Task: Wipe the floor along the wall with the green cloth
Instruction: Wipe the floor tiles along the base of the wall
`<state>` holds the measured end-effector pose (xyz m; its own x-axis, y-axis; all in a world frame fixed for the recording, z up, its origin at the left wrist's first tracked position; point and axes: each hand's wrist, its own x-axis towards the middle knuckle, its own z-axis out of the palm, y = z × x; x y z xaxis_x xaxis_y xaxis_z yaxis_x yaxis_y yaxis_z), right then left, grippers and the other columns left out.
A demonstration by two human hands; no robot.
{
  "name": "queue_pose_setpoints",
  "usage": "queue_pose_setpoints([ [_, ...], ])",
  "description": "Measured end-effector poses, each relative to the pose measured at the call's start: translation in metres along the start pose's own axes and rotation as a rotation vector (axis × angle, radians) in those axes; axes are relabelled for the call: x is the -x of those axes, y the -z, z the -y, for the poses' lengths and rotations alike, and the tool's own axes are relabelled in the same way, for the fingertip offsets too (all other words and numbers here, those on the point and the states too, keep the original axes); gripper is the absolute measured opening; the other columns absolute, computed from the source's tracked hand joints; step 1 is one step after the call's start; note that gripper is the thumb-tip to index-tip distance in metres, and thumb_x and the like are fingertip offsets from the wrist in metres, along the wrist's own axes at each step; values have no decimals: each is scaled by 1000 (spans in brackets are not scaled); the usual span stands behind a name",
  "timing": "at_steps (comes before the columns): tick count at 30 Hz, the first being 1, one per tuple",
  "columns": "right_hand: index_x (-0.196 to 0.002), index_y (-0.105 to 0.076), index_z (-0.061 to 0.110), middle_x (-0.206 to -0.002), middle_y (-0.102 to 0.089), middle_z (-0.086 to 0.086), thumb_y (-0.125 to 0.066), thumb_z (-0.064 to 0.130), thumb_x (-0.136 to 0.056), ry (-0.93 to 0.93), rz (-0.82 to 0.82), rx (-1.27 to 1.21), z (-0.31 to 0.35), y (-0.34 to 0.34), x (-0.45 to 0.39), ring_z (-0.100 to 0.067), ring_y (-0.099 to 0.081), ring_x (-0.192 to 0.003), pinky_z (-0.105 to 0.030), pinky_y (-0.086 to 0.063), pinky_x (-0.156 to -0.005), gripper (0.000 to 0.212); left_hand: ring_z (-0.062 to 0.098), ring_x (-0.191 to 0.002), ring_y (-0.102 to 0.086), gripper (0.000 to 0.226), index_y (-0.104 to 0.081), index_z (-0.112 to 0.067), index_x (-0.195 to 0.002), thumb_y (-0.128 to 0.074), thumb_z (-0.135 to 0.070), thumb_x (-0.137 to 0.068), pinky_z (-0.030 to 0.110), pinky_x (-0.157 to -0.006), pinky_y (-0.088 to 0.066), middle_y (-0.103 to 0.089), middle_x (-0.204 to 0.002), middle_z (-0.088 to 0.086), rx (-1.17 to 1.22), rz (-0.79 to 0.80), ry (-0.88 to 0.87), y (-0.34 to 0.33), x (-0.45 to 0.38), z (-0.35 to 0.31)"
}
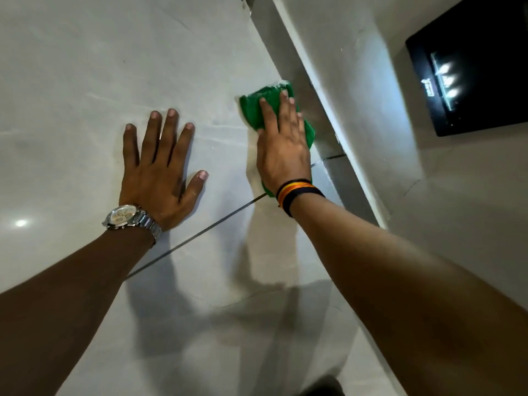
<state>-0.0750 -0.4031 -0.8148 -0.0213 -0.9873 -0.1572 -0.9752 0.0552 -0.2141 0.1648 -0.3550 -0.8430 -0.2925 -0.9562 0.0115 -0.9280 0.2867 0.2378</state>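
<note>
The green cloth (253, 105) lies flat on the pale tiled floor (85, 81), right beside the grey skirting (323, 138) at the foot of the white wall (371, 95). My right hand (283, 150) presses down on the cloth with its fingers stretched over it; cloth shows beyond the fingertips and by the wrist. My left hand (161, 170) rests flat on the bare floor to the left of the cloth, fingers spread, holding nothing. A watch sits on the left wrist and striped bands on the right.
A dark grout line (200, 232) runs diagonally across the floor under my arms. A black glossy panel (485, 67) with light reflections hangs on the wall at upper right. Open floor stretches to the left and ahead.
</note>
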Motion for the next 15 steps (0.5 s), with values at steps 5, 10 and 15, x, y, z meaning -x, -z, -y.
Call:
queue_pose_setpoints([
  [5,-154,-37,17,-167,-24,-19,-49,18,-99,-134,10,-51,-57,2,114,-34,-21,-156,-55,-23,-126,56,40,-170,-5,82,-19,-14,-175,-39,-55,-106,70,-133,-4,-9,-183,16,23,13,-3,1,0,0],
  [10,-155,-30,22,-170,-15,-9,-42,28,-102,-325,78,-164,-79,11,206,-26,-10,-158,-61,-26,-122,54,40,-170,-4,83,-18,-14,-175,-36,-55,-105,70,-133,-2,-8,-183,16,31,21,0,3,0,0],
  [15,-147,-44,12,-166,-25,-20,-50,20,-99,-114,42,-156,-65,10,128,-34,-20,-156,-54,-17,-127,49,42,-170,-3,83,-16,-13,-175,-36,-56,-106,70,-133,-1,-6,-183,18,20,36,-16,3,0,2],
])
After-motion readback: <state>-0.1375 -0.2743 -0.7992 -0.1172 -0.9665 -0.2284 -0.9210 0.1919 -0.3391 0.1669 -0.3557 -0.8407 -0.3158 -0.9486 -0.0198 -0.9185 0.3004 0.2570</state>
